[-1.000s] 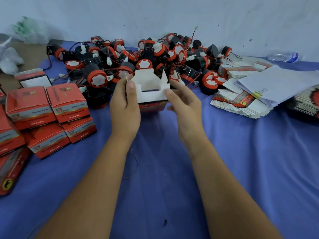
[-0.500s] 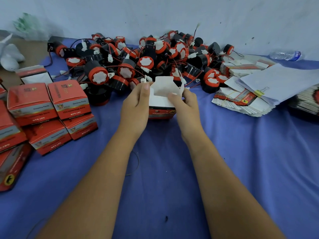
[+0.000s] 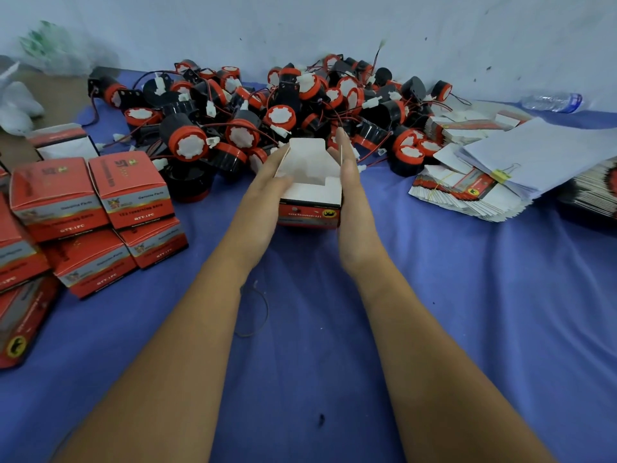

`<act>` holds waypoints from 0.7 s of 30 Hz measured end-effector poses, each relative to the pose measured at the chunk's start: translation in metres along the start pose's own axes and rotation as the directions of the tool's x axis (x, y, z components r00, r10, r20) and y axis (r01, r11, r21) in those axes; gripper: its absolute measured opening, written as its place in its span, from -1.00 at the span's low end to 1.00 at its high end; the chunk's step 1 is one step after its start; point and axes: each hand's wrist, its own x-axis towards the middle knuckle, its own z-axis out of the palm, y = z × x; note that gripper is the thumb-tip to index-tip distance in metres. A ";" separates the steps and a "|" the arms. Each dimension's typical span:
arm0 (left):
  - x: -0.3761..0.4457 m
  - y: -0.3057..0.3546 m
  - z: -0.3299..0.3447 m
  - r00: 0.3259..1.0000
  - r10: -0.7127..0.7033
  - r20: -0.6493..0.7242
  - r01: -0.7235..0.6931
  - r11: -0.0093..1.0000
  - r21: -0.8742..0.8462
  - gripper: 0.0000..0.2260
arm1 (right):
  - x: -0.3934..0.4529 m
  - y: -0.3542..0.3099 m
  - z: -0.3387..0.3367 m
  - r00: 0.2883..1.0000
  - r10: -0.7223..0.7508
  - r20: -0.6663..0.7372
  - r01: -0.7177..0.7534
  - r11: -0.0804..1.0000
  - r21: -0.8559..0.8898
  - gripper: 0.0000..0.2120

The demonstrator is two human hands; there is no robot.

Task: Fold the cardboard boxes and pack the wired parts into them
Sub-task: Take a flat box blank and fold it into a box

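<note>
Both palms have flattened against the box (image 3: 309, 192) sides since half a second ago; left hand (image 3: 267, 192) and right hand (image 3: 349, 192) press it with straight fingers, on the blue cloth (image 3: 434, 295) before the parts pile (image 3: 283, 108). Risk: squeezing buckles thin glossy card; white tuck flap stands unfolded.
</note>
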 end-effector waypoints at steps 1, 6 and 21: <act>-0.001 0.002 0.000 1.000 0.011 0.027 -0.010 1.000 -0.022 -0.64 | 0.002 -0.003 0.000 0.999 0.048 -0.001 -0.048 0.999 0.015 -0.63; -0.003 0.008 0.006 1.000 -0.015 0.011 0.016 0.993 -0.114 -0.65 | 0.008 -0.001 -0.005 0.984 0.178 -0.010 -0.178 0.984 0.020 -0.69; 0.001 0.004 0.003 0.994 -0.075 0.082 0.094 0.960 -0.262 -0.73 | 0.008 -0.004 -0.007 0.960 0.227 -0.166 -0.208 0.970 0.122 -0.67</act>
